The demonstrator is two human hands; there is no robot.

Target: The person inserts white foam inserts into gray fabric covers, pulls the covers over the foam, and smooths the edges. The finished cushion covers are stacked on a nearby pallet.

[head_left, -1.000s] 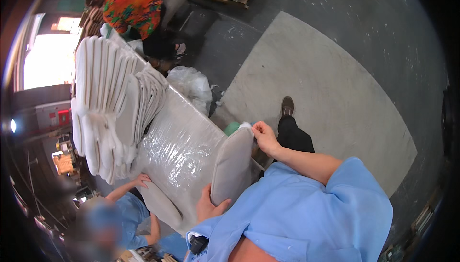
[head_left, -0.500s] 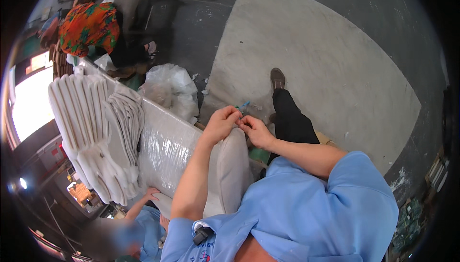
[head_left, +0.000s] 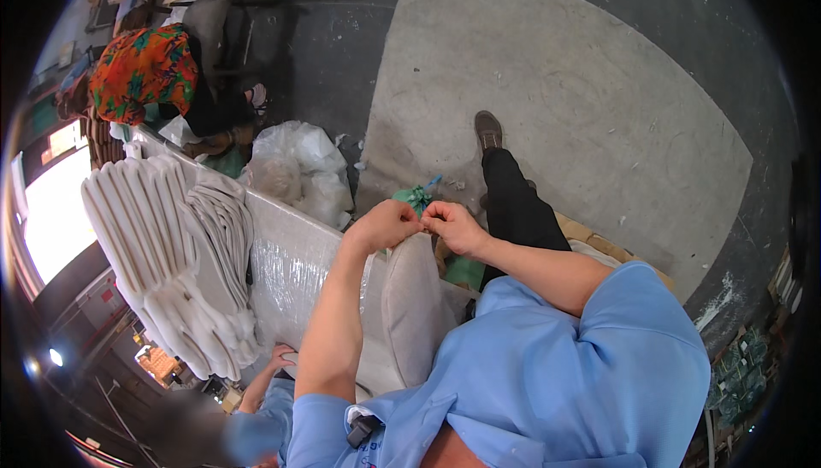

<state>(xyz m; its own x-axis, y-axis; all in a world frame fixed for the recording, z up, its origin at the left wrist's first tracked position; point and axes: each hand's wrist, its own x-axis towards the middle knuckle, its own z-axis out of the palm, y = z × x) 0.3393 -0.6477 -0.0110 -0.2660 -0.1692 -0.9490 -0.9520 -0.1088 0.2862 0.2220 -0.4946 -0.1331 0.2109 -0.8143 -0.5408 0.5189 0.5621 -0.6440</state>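
My left hand (head_left: 386, 224) and my right hand (head_left: 456, 227) meet fingertip to fingertip, both pinched closed. Whatever lies between the fingers is too small to make out. Just below them is the upper end of a light grey padded piece (head_left: 410, 305), which stands against my body. It rests by the edge of a table (head_left: 295, 267) covered in shiny clear film. Beyond my fingertips sits a green plastic bag (head_left: 413, 198) with a blue strip sticking up from it.
Many white padded pieces (head_left: 158, 254) are stacked on the table's left. Clear plastic bags (head_left: 299, 164) lie on the floor beyond it. A co-worker in an orange patterned top (head_left: 145, 70) bends at the far left. Another co-worker's hand (head_left: 280, 357) touches the table's near side.
My hands have come slightly lower and stay pinched together. More of the green bag shows beyond them. The whole view has shifted a little.
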